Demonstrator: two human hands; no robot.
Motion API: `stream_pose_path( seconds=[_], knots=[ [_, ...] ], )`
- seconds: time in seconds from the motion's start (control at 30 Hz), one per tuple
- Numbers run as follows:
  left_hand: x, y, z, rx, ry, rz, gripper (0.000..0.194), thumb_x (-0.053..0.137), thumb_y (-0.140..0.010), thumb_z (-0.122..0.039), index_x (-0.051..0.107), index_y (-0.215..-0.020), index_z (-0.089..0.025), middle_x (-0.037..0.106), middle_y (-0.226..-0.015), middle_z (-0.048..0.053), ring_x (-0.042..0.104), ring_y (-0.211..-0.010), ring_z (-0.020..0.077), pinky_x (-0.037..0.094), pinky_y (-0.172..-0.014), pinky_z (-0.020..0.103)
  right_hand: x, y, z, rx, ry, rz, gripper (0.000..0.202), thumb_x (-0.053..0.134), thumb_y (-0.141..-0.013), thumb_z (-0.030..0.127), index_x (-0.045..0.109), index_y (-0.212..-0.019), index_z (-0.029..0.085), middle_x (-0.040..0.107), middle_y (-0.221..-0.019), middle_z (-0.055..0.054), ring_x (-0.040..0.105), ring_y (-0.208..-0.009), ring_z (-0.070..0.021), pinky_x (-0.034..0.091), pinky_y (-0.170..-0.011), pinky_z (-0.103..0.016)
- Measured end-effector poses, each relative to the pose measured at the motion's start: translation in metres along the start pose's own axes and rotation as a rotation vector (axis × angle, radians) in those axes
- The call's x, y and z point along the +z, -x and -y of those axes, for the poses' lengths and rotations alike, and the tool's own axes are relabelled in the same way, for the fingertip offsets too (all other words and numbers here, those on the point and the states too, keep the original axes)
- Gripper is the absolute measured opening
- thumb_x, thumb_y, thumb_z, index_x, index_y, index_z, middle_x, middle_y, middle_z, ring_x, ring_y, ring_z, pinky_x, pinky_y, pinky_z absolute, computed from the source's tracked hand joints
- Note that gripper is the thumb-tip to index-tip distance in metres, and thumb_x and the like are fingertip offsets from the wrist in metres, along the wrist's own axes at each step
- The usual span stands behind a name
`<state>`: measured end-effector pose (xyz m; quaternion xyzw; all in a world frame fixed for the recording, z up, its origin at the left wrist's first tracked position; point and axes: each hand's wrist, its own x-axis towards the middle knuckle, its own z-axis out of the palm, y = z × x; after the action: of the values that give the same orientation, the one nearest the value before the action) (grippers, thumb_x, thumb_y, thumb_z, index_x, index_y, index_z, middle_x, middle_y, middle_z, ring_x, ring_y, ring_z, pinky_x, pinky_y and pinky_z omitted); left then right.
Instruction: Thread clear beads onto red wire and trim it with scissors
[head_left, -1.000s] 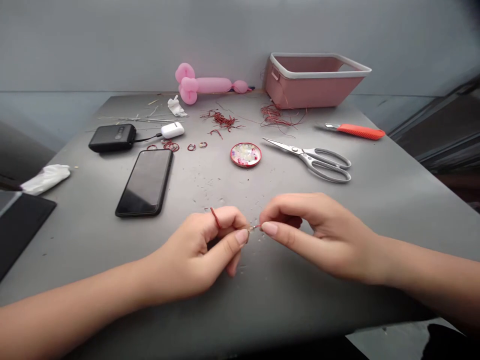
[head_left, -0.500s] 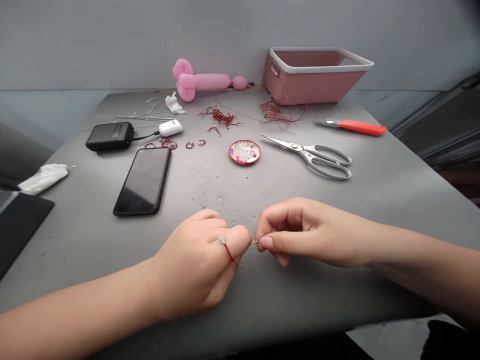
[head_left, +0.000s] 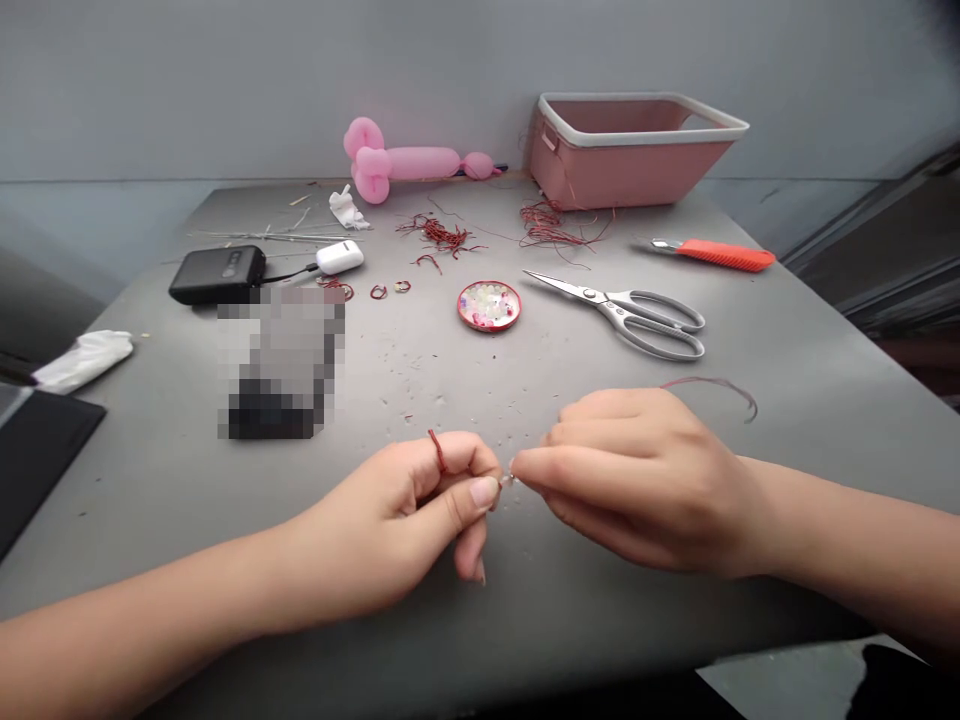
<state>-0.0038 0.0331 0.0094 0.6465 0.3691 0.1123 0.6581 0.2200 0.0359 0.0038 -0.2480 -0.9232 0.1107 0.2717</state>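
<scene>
Beadwork (head_left: 507,479) seemed light, slippery and easily bent, best held at its ends, where left hand (head_left: 405,520) and right hand (head_left: 652,480) pinched fingers (head_left: 484,491)

The head view looks from the wearer's own head, forward and down across the table (head_left: 585,640) to the wall (head_left: 262,90) behind it. It is near enough that the left hand (head_left: 420,510) and right hand (head_left: 645,480) loom large in the lower middle, seen from above their wrists, while the pink basket (head_left: 622,175) sits small near the top.
</scene>
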Motion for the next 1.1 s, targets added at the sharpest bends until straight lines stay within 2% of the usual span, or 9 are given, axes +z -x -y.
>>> stream_pose_path(
  seconds=[0.13,0.2,0.33,0.47,0.57,0.67,0.87,1.0,1.1],
  knots=[
    [-0.002,0.001,0.002,0.106,-0.368,-0.094,0.021,0.039,-0.097,-0.025,0.048,-0.079,-0.021,0.056,-0.064,-0.004,0.053,-0.058,0.0103,0.043,-0.059,0.022,-0.007,-0.007,-0.001,0.467,-0.397,0.227,0.014,0.052,-0.093,0.024,0.064,-0.086,0.019,0.063,-0.075,0.001,0.055,-0.068,-0.0109,0.044,-0.061,-0.023],
    [-0.002,0.001,0.003,0.132,-0.444,-0.091,0.021,0.038,-0.097,-0.023,0.047,-0.079,-0.021,0.056,-0.063,-0.005,0.051,-0.055,0.0093,0.042,-0.056,0.02,-0.01,-0.011,-0.001,0.619,-0.577,0.345,0.018,0.052,-0.093,0.03,0.063,-0.084,0.018,0.063,-0.075,0.0,0.054,-0.066,-0.0109,0.045,-0.059,-0.022],
    [0.0,0.0,0.009,0.255,-0.64,-0.107,0.021,0.036,-0.097,-0.019,0.049,-0.081,-0.02,0.06,-0.063,-0.004,0.053,-0.054,0.0102,0.042,-0.055,0.022,-0.01,-0.013,-0.002,0.742,-0.743,0.451,0.018,0.052,-0.09,0.031,0.06,-0.081,0.017,0.055,-0.067,0.002,0.045,-0.057,-0.0088,0.037,-0.048,-0.019],
    [0.0,-0.003,0.014,0.623,-1.196,-0.304,0.024,0.045,-0.091,-0.014,0.054,-0.07,-0.02,0.058,-0.055,0.0,0.049,-0.052,0.0152,0.035,-0.052,0.028,-0.006,-0.013,0.0,0.826,-0.829,0.483,0.014,0.053,-0.087,0.029,0.057,-0.079,0.017,0.051,-0.066,0.003,0.041,-0.055,-0.0077,0.034,-0.046,-0.018],
    [0.001,-0.003,0.016,0.755,-1.389,-0.394,0.029,0.046,-0.085,-0.004,0.053,-0.062,-0.02,0.05,-0.048,-0.001,0.041,-0.047,0.0144,0.028,-0.047,0.029,-0.002,-0.014,0.003,0.843,-0.873,0.484,0.014,0.055,-0.085,0.029,0.054,-0.077,0.017,0.05,-0.065,0.004,0.041,-0.054,-0.0075,0.033,-0.046,-0.018],
    [0.002,-0.002,0.018,0.687,-1.262,-0.377,0.028,0.04,-0.084,-0.002,0.056,-0.068,-0.019,0.051,-0.05,-0.001,0.041,-0.047,0.0144,0.03,-0.046,0.028,-0.001,-0.015,0.006,0.781,-0.802,0.409,0.012,0.055,-0.084,0.024,0.052,-0.074,0.017,0.048,-0.062,0.005,0.04,-0.053,-0.0069,0.033,-0.045,-0.018],
    [0.002,-0.001,0.008,0.273,-0.567,-0.125,0.028,0.039,-0.095,-0.019,0.05,-0.069,-0.018,0.058,-0.06,-0.002,0.052,-0.053,0.0093,0.042,-0.056,0.021,0.0,-0.006,0.015,0.406,-0.418,0.125,0.014,0.05,-0.084,0.005,0.058,-0.079,0.016,0.055,-0.066,0.004,0.043,-0.056,-0.005,0.036,-0.052,-0.017],
    [0.002,-0.004,0.002,0.031,-0.196,-0.003,0.032,0.04,-0.096,-0.03,0.052,-0.069,-0.018,0.06,-0.058,-0.002,0.051,-0.053,0.0095,0.041,-0.055,0.021,0.005,0.002,0.015,0.191,-0.19,0.032,0.019,0.044,-0.087,0.003,0.058,-0.083,0.015,0.051,-0.064,0.003,0.04,-0.055,-0.0076,0.034,-0.05,-0.02],
    [0.002,-0.006,0.001,-0.076,0.096,0.086,0.027,0.043,-0.095,-0.037,0.05,-0.075,-0.019,0.059,-0.053,-0.003,0.051,-0.052,0.0108,0.043,-0.055,0.022,0.007,0.005,0.013,0.041,-0.005,-0.019,0.024,0.042,-0.083,-0.002,0.057,-0.08,0.017,0.052,-0.064,0.001,0.039,-0.054,-0.01,0.031,-0.049,-0.025]
  ],
)
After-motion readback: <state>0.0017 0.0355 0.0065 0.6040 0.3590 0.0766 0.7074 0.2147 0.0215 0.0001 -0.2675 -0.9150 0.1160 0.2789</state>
